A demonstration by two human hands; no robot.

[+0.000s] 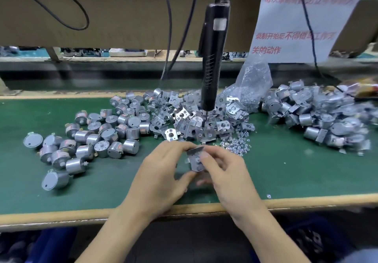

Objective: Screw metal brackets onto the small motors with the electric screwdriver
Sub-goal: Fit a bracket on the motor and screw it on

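Left hand (163, 172) curled around a small motor (195, 163), thumb under it, fingertips closing over the top edge. Right hand (227, 172) pinching the same piece from the other side, thumb pressed on the near face, fingers behind. On top of the motor, a metal bracket (196, 150), tilted, caught between both sets of fingertips. Motor and bracket held together just above the green mat (296, 172), midway between the two palms, close to the front edge of the bench (306, 201).

Just beyond the fingertips, a loose heap of brackets (192, 119), some flat, some on edge. To its right, touching the heap, a scatter of small screws (237, 144) spread on the mat. Straight behind the hands, hanging upright over the bracket heap, the black electric screwdriver (213, 58), untouched, tip down among the brackets, cable running up out of view.

Left of the hands, a spread of bare motors (98, 138) lying on their sides and ends. Far right, well apart from the hands, a blurred pile of motors with brackets fitted (319, 117). Behind the screws, a clear plastic bag (252, 82) standing crumpled. Above that, a white notice (296, 23) with red characters.
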